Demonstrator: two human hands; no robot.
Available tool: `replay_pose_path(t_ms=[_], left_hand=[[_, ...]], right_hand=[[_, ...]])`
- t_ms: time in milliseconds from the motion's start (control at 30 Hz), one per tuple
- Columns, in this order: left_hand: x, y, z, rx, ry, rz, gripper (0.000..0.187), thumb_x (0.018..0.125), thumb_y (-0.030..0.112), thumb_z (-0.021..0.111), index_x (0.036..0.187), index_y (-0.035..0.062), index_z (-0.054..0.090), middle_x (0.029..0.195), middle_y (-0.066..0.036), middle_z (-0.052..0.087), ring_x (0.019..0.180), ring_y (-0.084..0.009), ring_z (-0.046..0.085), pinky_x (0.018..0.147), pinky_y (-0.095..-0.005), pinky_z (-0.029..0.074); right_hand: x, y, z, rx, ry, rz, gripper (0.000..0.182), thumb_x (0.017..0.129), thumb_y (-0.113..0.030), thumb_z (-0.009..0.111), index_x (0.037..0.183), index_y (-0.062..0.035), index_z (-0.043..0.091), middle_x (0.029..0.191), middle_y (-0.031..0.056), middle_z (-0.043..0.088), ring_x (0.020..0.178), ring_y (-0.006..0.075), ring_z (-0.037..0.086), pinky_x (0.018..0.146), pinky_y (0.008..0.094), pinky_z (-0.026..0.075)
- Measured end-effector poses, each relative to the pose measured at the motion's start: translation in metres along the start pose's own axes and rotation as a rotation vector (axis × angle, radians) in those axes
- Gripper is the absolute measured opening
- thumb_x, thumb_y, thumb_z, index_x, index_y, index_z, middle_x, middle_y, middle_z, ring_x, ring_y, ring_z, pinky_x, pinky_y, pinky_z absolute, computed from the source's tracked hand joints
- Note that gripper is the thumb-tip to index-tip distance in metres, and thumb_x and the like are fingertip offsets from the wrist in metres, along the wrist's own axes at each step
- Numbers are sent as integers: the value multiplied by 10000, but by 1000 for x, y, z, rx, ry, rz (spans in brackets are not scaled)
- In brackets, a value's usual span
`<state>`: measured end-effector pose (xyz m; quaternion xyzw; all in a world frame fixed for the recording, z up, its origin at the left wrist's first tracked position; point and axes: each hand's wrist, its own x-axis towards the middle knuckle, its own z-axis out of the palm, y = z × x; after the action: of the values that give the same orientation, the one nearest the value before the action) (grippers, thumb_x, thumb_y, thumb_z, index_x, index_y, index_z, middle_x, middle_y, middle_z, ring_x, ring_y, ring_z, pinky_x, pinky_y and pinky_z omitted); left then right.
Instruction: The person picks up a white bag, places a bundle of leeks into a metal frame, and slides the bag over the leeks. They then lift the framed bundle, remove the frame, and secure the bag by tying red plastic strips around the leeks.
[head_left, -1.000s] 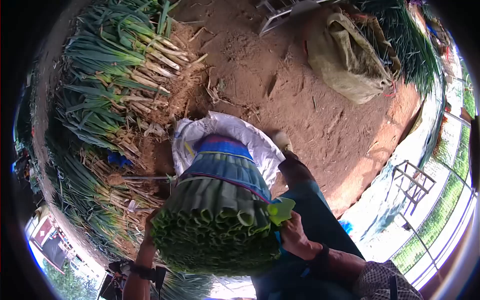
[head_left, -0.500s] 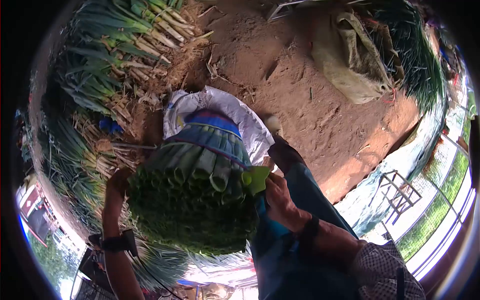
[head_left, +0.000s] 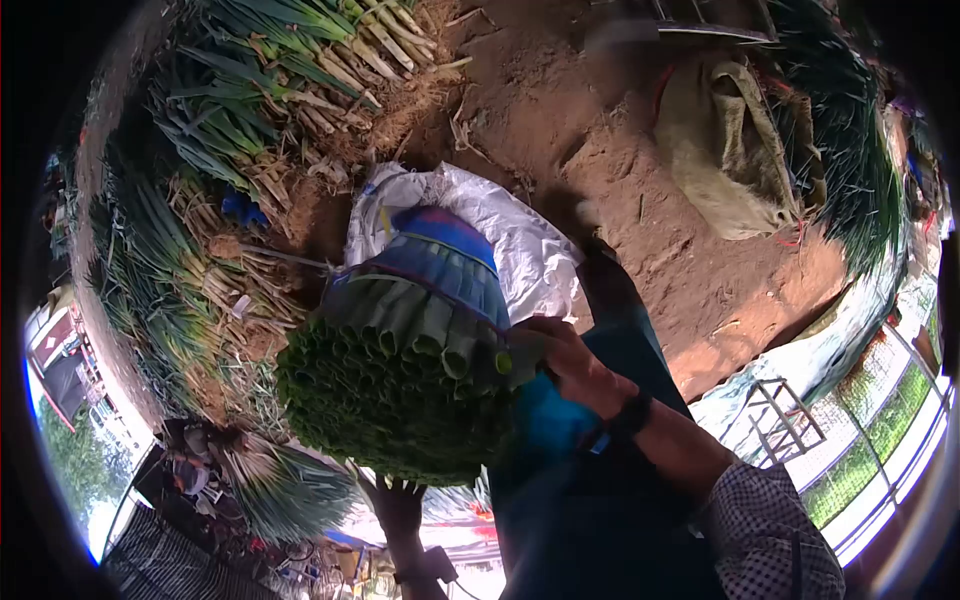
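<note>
A large round bundle of green leaves (head_left: pixel 400 390) fills the middle of the view, its leaf ends facing me. Thin bands circle it, and its far end looks blue. At the bundle's right side, my right hand (head_left: pixel 575 365) has its fingers closed on a leaf (head_left: pixel 522 362) at the outer edge. Below the bundle is my left hand (head_left: pixel 397 508), fingers spread and pointing up at its near edge. Whether those fingertips touch it is hard to tell. White plastic sheeting (head_left: pixel 525 240) lies beneath the bundle's far end.
Heaps of leeks (head_left: pixel 330 60) line the left side, roots toward the brown soil (head_left: pixel 600 160). A burlap sack (head_left: pixel 715 150) lies at the upper right beside more long green leaves (head_left: pixel 850 130). A metal frame (head_left: pixel 785 420) stands at the right.
My left hand has gone from the bundle's left side to below its near edge, fingers spread. My right hand stays at the right side; the bright leaf there now looks darker and folded against the bundle.
</note>
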<state>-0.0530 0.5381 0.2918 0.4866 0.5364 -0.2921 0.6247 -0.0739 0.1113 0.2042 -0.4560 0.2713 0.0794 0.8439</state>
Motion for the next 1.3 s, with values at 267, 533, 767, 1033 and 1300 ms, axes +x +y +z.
replay_pose_path(t_ms=[267, 533, 767, 1033, 1300], left_hand=[[1, -2, 52, 40, 98, 75, 754, 917, 648, 424, 1524, 274, 179, 1589, -80, 128, 1432, -369, 174, 1089, -656, 207], [-3, -15, 51, 19, 119, 162, 759, 910, 608, 493, 1518, 262, 199, 1573, -97, 191, 1412, -365, 225, 1100, -626, 209], [8, -49, 6, -12, 178, 353, 686, 966, 477, 475, 1525, 229, 166, 1566, -139, 190, 1383, -372, 286, 1062, -552, 314], [-93, -137, 102, 402, 397, 327, 235, 906, 179, 557, 995, -26, 631, 939, -109, 652, 825, -192, 631, 752, -301, 523], [-60, -145, 338, -665, -90, -5, 384, 958, 226, 542, 1286, 44, 460, 1188, -105, 557, 1071, -262, 547, 914, -444, 437]], right_hand=[[39, -11, -28, 384, -78, 622, 284, 948, -288, 593, 952, -12, 659, 758, 8, 614, 663, 80, 549, 573, 252, 423], [70, -11, -44, -91, -377, 617, 306, 899, -293, 674, 935, 10, 656, 810, 44, 627, 722, 95, 572, 627, 257, 473], [69, -26, -16, 3, -188, 489, 263, 860, -243, 703, 878, 16, 658, 785, 42, 620, 708, 105, 576, 635, 278, 468], [95, -44, -22, -196, -321, 663, 270, 839, -222, 723, 723, 3, 631, 664, 29, 574, 612, 85, 524, 561, 264, 399], [137, -51, -30, -349, -433, 969, 445, 903, -369, 665, 1137, -26, 505, 680, -25, 508, 601, 61, 448, 529, 263, 347]])
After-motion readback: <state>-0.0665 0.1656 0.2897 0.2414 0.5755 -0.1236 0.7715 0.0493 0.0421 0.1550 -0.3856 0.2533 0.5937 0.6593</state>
